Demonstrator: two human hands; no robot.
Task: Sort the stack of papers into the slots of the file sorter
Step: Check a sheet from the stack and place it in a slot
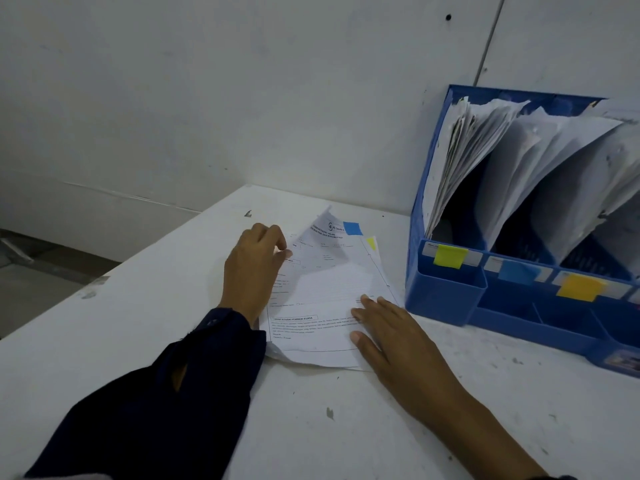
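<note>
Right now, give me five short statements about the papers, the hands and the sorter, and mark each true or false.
1. The top sheet carries a blue tab near its upper edge. True.
2. The right hand holds a pen. False: it lies flat on the lower right of the stack, fingers straight, holding nothing.
3. The left hand lifts the sheet's upper left part, so the top corner curls up. True.
4. The file sorter is red and its slots are bare. False: it is blue and its slots already hold papers.
5. The sorter's leftmost slot label bears a yellow-green tab. True.
</note>
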